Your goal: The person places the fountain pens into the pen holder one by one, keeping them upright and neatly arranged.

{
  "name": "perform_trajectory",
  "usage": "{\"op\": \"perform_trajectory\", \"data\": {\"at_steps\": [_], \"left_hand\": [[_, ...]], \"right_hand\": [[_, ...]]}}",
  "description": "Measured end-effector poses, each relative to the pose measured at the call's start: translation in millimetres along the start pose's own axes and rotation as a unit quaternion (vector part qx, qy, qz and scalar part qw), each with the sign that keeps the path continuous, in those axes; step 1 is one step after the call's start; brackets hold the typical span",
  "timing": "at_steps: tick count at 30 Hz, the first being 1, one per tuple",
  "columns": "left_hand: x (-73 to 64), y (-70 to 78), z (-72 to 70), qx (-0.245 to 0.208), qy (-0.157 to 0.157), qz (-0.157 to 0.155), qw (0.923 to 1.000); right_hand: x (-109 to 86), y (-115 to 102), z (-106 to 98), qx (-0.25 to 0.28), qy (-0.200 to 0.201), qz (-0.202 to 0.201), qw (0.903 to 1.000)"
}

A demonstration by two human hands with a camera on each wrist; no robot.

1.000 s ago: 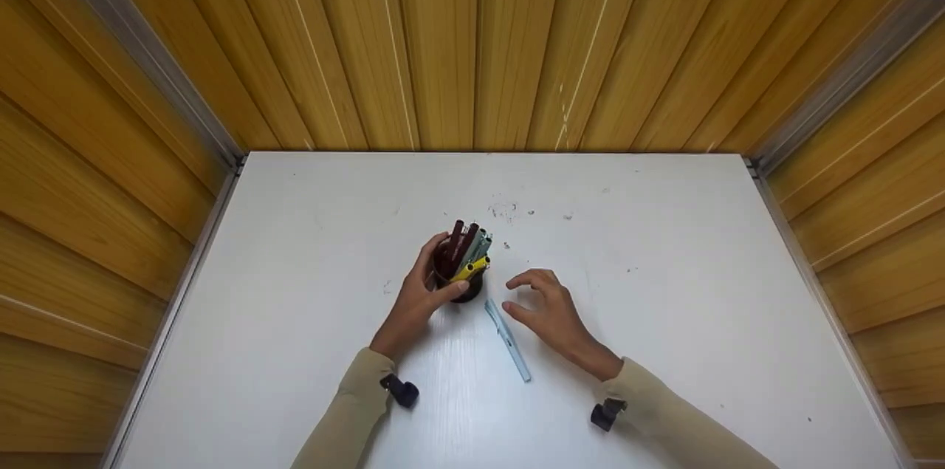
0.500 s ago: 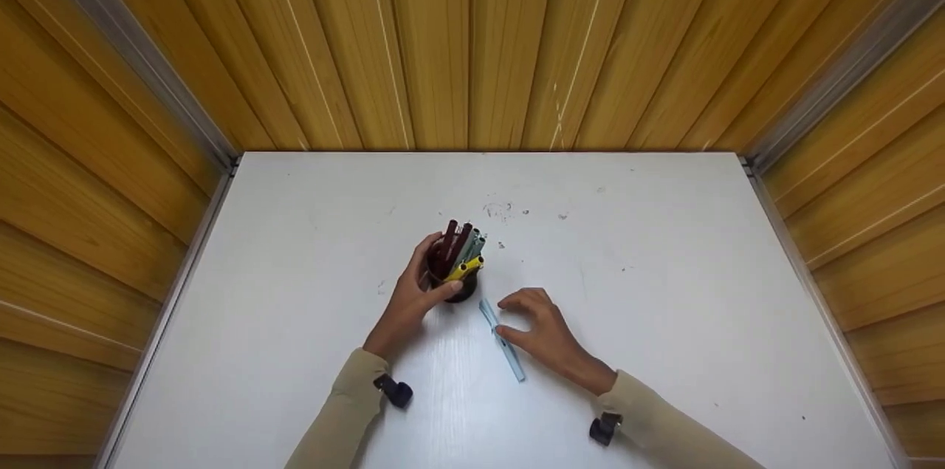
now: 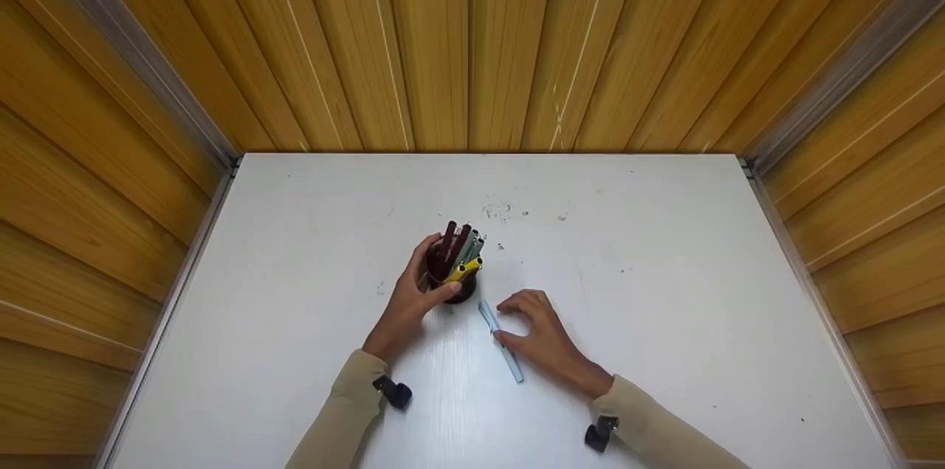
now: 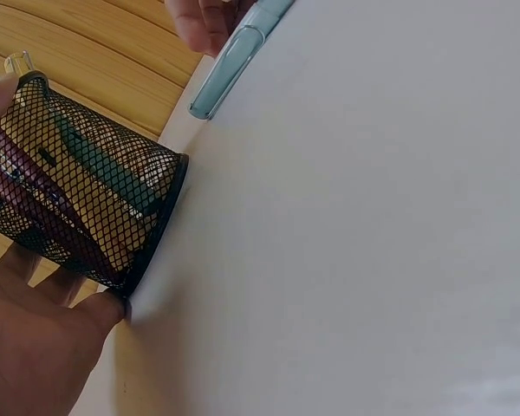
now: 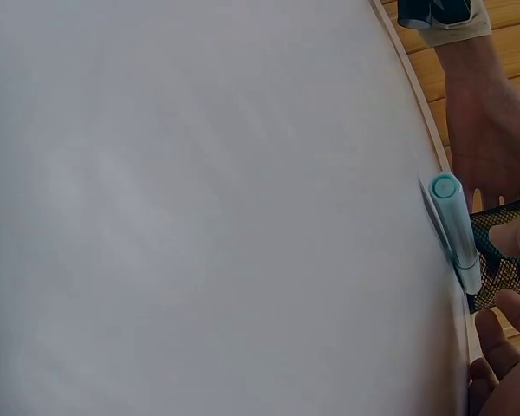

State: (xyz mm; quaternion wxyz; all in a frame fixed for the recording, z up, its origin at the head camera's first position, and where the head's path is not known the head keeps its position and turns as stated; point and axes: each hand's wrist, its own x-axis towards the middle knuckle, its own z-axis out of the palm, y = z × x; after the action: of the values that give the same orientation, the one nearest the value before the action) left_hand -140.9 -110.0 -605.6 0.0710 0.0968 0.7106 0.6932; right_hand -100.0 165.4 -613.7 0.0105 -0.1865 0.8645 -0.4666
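My left hand (image 3: 404, 300) grips a black mesh pen holder (image 4: 91, 186) around its side, thumb toward me. Dark red pens (image 3: 447, 251), green pens (image 3: 473, 246) and yellow pens (image 3: 464, 271) stick up out of it, leaning to one side. A light blue pen (image 3: 511, 365) lies on the table just in front of the holder. My right hand (image 3: 543, 336) hovers at this pen with thumb and fingers apart; the thumb tip overlaps its middle in the head view, and I cannot tell whether it touches. The right wrist view also shows the pen (image 5: 455, 227) between hand and table.
The white table (image 3: 310, 247) carries small dark marks (image 3: 498, 212) behind the holder. Yellow wood-grain panels (image 3: 435, 48) stand along its back and sides. A small black camera (image 3: 395, 393) is strapped to the left sleeve and another camera (image 3: 599, 433) to the right one.
My right hand has come down and toward me, its thumb now over the light blue pen. The left hand stays on the pen holder, and the head view has shifted slightly.
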Motion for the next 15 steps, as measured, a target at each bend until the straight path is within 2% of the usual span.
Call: {"op": "perform_trajectory", "data": {"at_steps": [5,15], "left_hand": [[0.1,-0.7,0.4,0.001,0.002,-0.005,1.0000],[1.7,-1.8,0.6,-0.001,0.002,-0.001,1.0000]], "right_hand": [[-1.7,3.9,5.5,-0.025,0.019,-0.030,0.9990],[-2.5,4.6,10.5,-0.053,0.034,-0.044,0.9971]]}}
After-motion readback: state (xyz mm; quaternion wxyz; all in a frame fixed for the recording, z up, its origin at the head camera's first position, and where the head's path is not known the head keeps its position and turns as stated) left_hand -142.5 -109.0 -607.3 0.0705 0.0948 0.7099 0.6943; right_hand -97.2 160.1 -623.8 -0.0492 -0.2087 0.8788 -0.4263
